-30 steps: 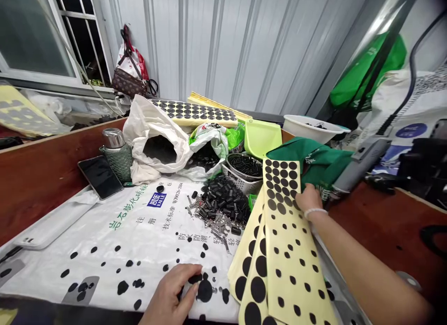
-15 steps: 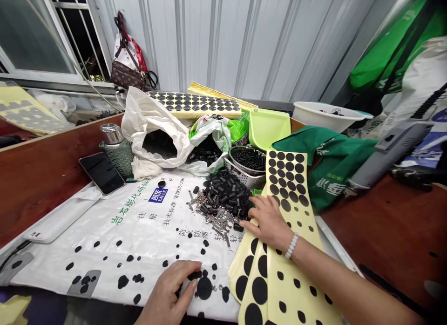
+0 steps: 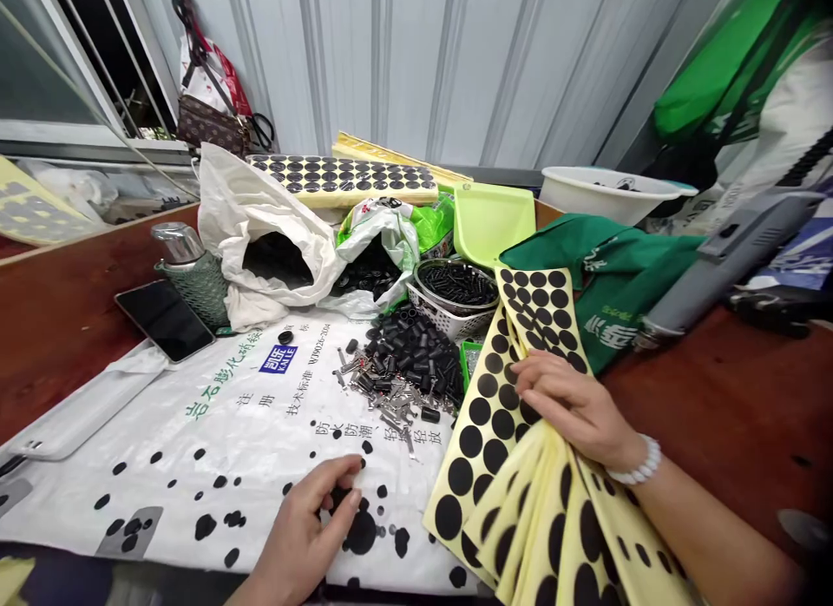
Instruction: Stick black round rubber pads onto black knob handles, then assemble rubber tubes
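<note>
My right hand (image 3: pixel 576 406), with a pale bead bracelet on its wrist, is closed on a bunch of yellow sticker sheets (image 3: pixel 573 480) bearing black round dots. They are bent and fanned out beneath it. Another flat sticker sheet (image 3: pixel 478 412) lies under them. My left hand (image 3: pixel 305 523) is low over the white printed sack (image 3: pixel 260 450), thumb and index finger apart, beside a large black spot; I see nothing held there. Ahead of both hands is a pile of black cylindrical caps (image 3: pixel 416 350), with small metal clips (image 3: pixel 394 406) along its near side.
Behind the pile stand a basket (image 3: pixel 429 318) with a bowl of black parts, two open bags (image 3: pixel 277 259), and a light green scoop (image 3: pixel 495 220). A phone (image 3: pixel 166 319) and a flask (image 3: pixel 179 246) are at left. A green cloth bag (image 3: pixel 612 280) and a grey tool (image 3: pixel 722 263) lie right.
My right hand has moved right, drawing the upper sticker sheets into a bent bunch and uncovering a dotted sheet below. My left hand stays near the same black spot. The view has shifted slightly.
</note>
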Tool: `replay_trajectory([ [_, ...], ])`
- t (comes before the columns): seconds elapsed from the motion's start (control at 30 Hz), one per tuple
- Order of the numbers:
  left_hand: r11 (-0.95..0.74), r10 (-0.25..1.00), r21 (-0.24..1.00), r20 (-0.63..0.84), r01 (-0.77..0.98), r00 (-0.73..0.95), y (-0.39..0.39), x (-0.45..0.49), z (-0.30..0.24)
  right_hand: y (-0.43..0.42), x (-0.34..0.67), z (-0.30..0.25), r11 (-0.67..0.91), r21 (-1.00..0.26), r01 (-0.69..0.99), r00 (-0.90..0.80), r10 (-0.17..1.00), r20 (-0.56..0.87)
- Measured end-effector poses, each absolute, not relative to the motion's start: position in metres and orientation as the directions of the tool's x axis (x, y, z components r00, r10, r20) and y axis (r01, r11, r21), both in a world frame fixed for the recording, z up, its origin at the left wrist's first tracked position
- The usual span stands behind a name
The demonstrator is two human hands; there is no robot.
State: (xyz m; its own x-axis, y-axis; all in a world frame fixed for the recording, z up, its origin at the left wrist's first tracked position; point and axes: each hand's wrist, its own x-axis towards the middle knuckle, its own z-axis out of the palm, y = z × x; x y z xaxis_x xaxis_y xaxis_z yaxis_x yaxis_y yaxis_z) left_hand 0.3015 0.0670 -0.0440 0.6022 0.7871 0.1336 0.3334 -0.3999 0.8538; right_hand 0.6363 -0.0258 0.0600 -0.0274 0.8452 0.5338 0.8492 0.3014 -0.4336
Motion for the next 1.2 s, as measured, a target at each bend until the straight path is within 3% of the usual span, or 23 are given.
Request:
replay_trajectory([
  [0.07,-0.28,0.76,0.92,0.037,0.275,0.649,0.067,0.325,-0.038,-0.019,0.63,0.053,0.268,-0.408,0.873,-0.017,0.852,0.523],
  [0.2,0.041,0.543,0.992,-0.12,0.117,0.831,0.058,0.383,-0.023,-0.002,0.614,0.035,0.245,-0.334,0.91,-0.044,0.859,0.511],
  [0.3,0.312,0.423,0.95,-0.145,0.007,0.894,0.047,0.416,-0.01,-0.001,0.61,0.032,0.218,-0.3,0.929,-0.024,0.843,0.538],
  [0.43,0.452,0.369,0.889,-0.115,-0.07,0.922,0.036,0.434,0.008,-0.024,0.618,0.037,0.043,-0.301,0.953,0.172,0.739,0.651],
  [0.53,0.52,0.302,0.852,-0.113,-0.064,0.947,0.033,0.44,0.017,-0.061,0.625,0.032,-0.178,-0.488,0.855,0.492,0.579,0.65],
  [0.63,0.548,0.269,0.836,-0.156,-0.018,0.95,0.036,0.451,0.024,-0.107,0.625,0.012,-0.234,-0.772,0.591,0.753,0.502,0.425],
  [0.7,0.545,0.24,0.837,-0.209,0.047,0.948,0.043,0.461,0.028,-0.135,0.617,-0.007,-0.253,-0.88,0.403,0.856,0.444,0.265],
  [0.83,0.533,0.156,0.823,-0.324,0.197,0.933,0.058,0.485,0.034,-0.163,0.596,-0.034,-0.142,-0.985,0.094,0.901,0.433,0.024],
  [1.0,0.556,0.147,0.797,-0.374,0.237,0.916,0.061,0.507,0.036,-0.158,0.584,-0.034,0.075,-0.992,-0.097,0.883,0.466,-0.051],
  [1.1,0.547,0.204,0.796,-0.428,0.26,0.881,0.055,0.511,0.036,-0.158,0.58,-0.029,0.105,-0.991,-0.087,0.831,0.556,-0.014],
  [1.2,0.548,0.269,0.793,-0.468,0.266,0.842,0.05,0.51,0.036,-0.166,0.571,-0.03,0.03,-0.995,0.096,0.792,0.604,0.094],
])
